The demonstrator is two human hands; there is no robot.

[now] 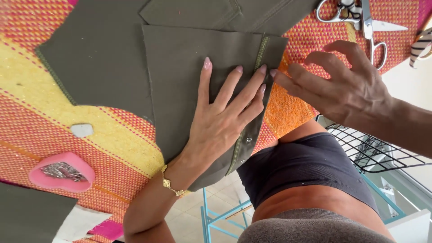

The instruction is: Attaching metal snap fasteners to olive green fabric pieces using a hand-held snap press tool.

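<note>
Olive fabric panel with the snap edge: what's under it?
Under the olive fabric panel lies another olive fabric piece, and beneath both the pink, orange and yellow woven mat. The left hand presses flat on top; whatever lies directly below palm and panel is covered.

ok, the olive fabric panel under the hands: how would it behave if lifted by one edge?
Probably floppy: the panel lies flat and its lower end droops off the table edge. Likely light. The woven mat may grip it, so pushing could wrinkle it.
</note>
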